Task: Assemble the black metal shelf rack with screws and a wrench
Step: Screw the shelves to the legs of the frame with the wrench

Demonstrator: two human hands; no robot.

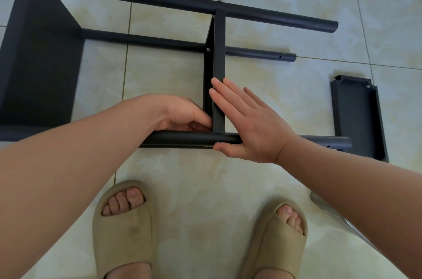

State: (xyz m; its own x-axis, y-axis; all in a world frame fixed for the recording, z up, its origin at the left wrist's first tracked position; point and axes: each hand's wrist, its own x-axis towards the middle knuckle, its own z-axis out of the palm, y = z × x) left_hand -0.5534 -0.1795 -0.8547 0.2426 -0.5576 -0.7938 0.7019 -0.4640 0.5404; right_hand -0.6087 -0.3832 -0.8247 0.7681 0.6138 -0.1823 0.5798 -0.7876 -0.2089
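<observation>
Left hand [182, 116] grips, right hand [249, 123] presses rack [219, 50] on cream floor tiles [201, 178].

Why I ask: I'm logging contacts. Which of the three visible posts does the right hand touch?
The nearest post, closest to the feet: the right hand lies across it, thumb underneath. The two farther posts are untouched.
</observation>
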